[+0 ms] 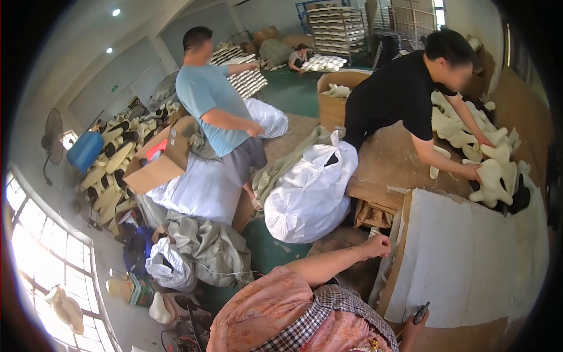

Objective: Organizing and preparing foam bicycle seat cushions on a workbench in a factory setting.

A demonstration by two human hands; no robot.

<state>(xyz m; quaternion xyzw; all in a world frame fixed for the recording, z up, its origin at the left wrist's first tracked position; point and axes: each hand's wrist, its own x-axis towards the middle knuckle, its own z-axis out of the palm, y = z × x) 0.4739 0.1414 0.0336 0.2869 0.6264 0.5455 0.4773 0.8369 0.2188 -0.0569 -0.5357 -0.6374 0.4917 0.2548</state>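
My left hand is held out past the near edge of the worktable, its fingers curled closed. A small white bit shows beside its fingers, and whether they hold anything is unclear. Lower down, by the table's front corner, my right hand grips a small dark hand tool; its exact kind is too small to make out. Pale cardboard sheets cover the table beside both hands. Beyond them, a co-worker in a black shirt leans over and touches white, saddle-like foam pieces.
A stuffed white sack stands ahead of my left arm. Another person in a blue shirt stands by more sacks and an open carton. Grey-green cloth lies heaped at left. Racks and a crouching person are far back.
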